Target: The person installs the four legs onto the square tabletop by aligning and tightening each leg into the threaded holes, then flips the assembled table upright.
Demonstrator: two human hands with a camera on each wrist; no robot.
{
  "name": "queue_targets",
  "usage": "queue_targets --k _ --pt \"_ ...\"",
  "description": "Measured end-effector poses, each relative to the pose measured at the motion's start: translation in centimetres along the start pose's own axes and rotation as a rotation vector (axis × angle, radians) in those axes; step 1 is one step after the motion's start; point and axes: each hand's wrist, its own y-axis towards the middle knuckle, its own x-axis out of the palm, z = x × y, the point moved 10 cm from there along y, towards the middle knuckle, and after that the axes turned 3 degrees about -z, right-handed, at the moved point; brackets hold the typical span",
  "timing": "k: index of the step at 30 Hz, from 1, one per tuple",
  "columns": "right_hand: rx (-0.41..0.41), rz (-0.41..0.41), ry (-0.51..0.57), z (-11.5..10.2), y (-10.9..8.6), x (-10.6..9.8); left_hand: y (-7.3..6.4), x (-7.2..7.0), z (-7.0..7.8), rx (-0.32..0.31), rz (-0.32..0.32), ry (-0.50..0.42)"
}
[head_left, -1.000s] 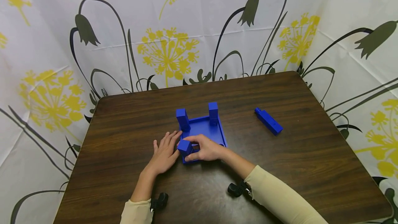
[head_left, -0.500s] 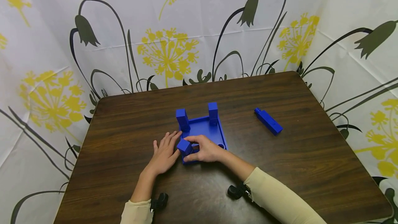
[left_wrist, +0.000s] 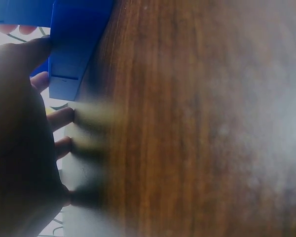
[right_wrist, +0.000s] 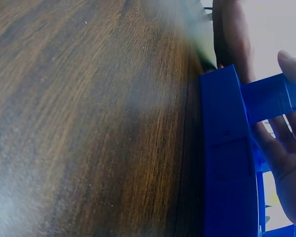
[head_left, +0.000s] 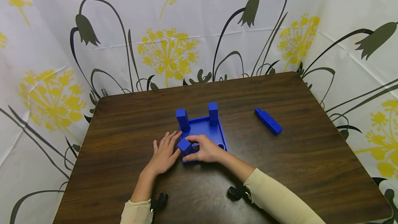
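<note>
A shallow blue square tray (head_left: 202, 129) lies on the table with blue posts upright at its two far corners, the far-left post (head_left: 182, 119) and the far-right post (head_left: 213, 113). My right hand (head_left: 207, 149) pinches a third square post (head_left: 185, 147) between thumb and fingers, upright at the near-left corner; in the right wrist view this post (right_wrist: 269, 98) rises from the tray's edge. My left hand (head_left: 163, 155) lies with fingers extended against the tray's left side. The left wrist view shows its thumb touching the blue wall (left_wrist: 79, 44). The post's lower end is largely hidden.
A loose blue post (head_left: 268, 122) with a narrower threaded-looking end lies on its side to the right. At the tray's near-right corner a round socket (head_left: 221, 146) shows. The brown wooden table (head_left: 124, 120) ends at a floral curtain (head_left: 174, 16) behind.
The held post has turned slightly in my right hand, and its top face sits at a different angle. My left hand and the tray have hardly moved.
</note>
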Motion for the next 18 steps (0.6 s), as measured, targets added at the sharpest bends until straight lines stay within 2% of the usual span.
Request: queue_targets --k 5,13,18 --pt "-0.01 0.019 0.005 -0.15 -0.01 0.0 0.12 0.54 -0.6 -0.019 -0.034 0.009" --pt "-0.017 0.033 0.0 -0.25 -0.13 -0.07 -0.01 0.1 -0.12 -0.011 -0.012 0.004" --pt "-0.045 0.039 -0.009 -0.4 -0.1 -0.11 -0.06 0.01 0.06 -0.017 -0.021 0.012"
